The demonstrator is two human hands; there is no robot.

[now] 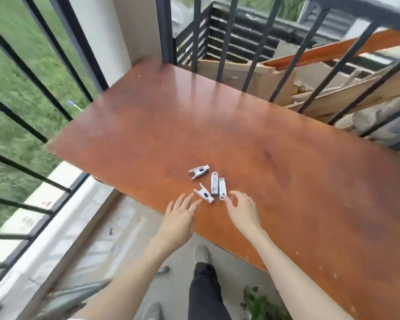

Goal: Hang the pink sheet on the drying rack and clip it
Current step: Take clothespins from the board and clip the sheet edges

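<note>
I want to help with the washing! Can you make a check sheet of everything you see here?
Surface: brown table, glossy, slightly scuffed.
Job's things: four white clips in a loose group near the table's front edge; no sheet or rack seen.
Clutter: cardboard and boards beyond the railing.
Hands: left hand and right hand open, reaching for the clips, holding nothing.
Cables: nothing seen.
Surroundings: black railing, grass, balcony floor.

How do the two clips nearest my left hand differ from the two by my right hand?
The left pair of clips lie on their sides, splayed apart, forked ends showing. The right pair of clips lie flat, side by side, nearly parallel. All four are white and rest on the wooden table.
</note>
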